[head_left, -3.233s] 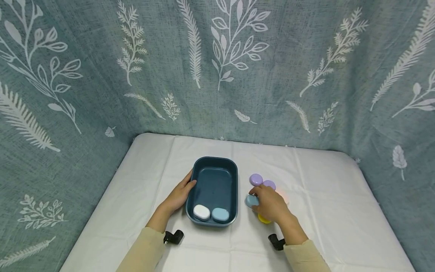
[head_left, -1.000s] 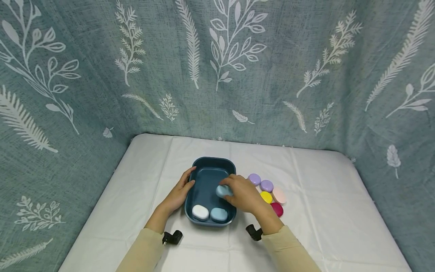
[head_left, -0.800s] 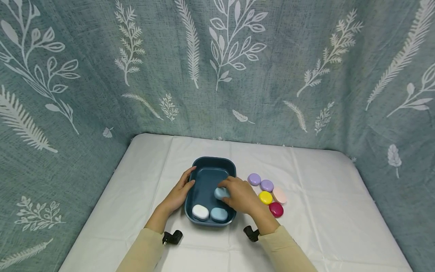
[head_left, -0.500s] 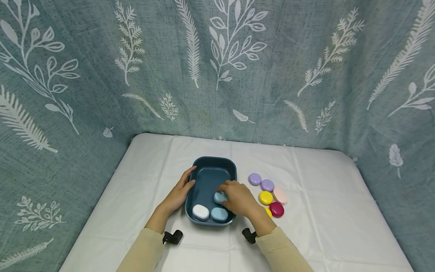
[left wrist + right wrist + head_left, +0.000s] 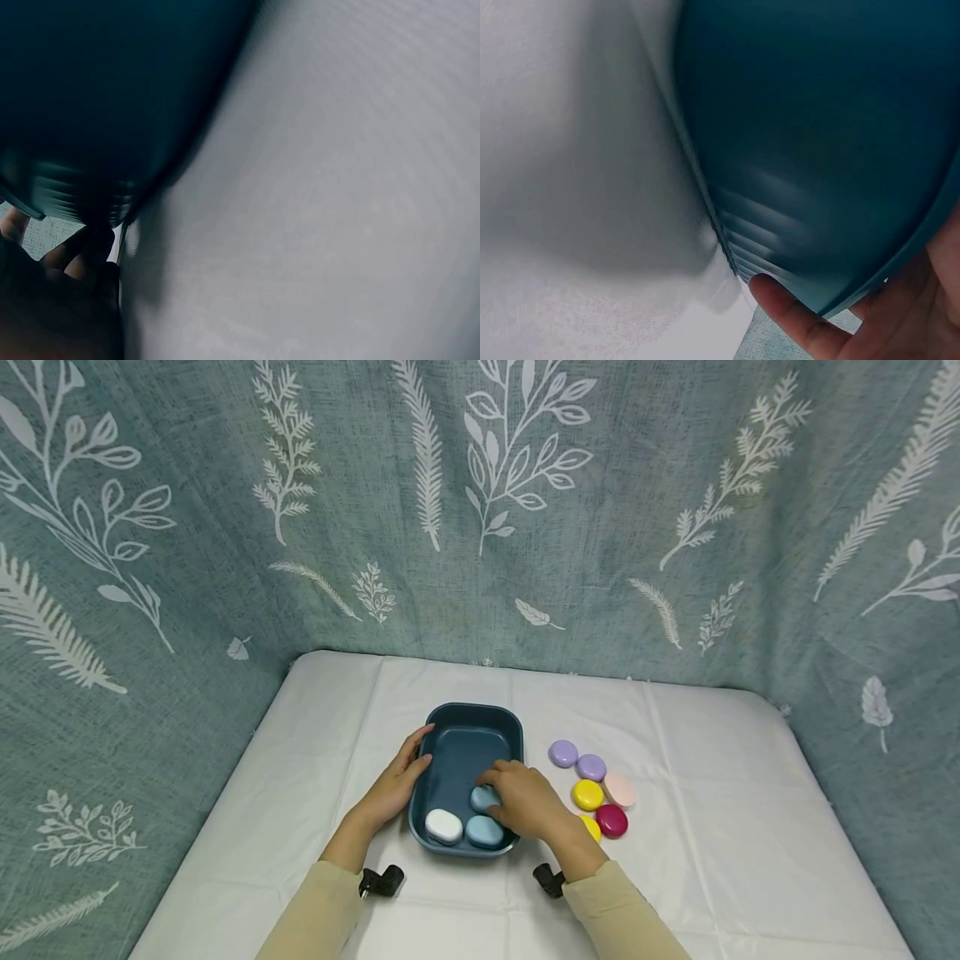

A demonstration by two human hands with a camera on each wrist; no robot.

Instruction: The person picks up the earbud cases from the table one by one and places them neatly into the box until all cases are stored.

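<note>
In the head view a dark blue tray (image 5: pixel 457 752) lies on the white-covered table. My left hand (image 5: pixel 393 789) holds its left wall, thumb at the rim and fingers along the outside. Inside the tray's right side, my right hand (image 5: pixel 528 797) pinches a pale blue rounded piece (image 5: pixel 483 797), partly hidden by the fingers. Directly in front of it lie a second blue rounded piece (image 5: pixel 484 832) and a white one (image 5: pixel 444 827), side by side at the near end. One right finger (image 5: pixel 787 311) extends down outside the ribbed tray wall in the right wrist view.
Right of the tray are two purple discs (image 5: pixel 563 753), a pink piece (image 5: pixel 618 790), a yellow disc (image 5: pixel 587 795) and a dark red one (image 5: pixel 612 821). Another yellow piece (image 5: pixel 591 828) is partly behind the right wrist. A patterned curtain (image 5: pixel 480 610) hangs at the table's back edge.
My right hand has carried the blue piece from the table at right into the tray, then lowered it toward the other blue piece. The left hand has stayed at the tray's left wall.
</note>
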